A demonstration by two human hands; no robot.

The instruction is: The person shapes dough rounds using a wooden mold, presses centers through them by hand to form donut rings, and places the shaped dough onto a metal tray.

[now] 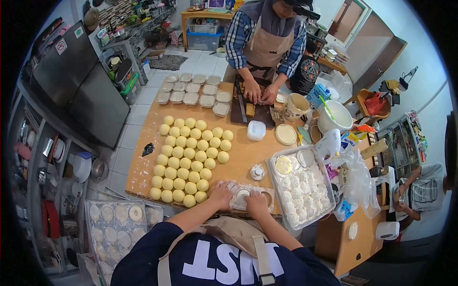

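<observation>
At the table's near edge, a clear plastic sheet [234,206] lies with a round white disc [242,196] on or under it; I cannot tell which. My left hand [222,195] is at the sheet's left side, its fingers closed on the plastic. To the right of the disc, my right hand [256,205] has its fingers bent and pressed together on the sheet, partly hiding them. Rows of round yellow dough balls [189,153] stand just left of my hands. A plastic tub [329,209] of white floury pieces sits to the right.
Across the table, a co-worker's hands [260,93] work over a dark board [237,114] with a knife [242,107]. Several lidded containers [191,98] stand at the far left. A small jar [257,172] is near my right hand. A tray of flattened rounds [88,214] is lower left.
</observation>
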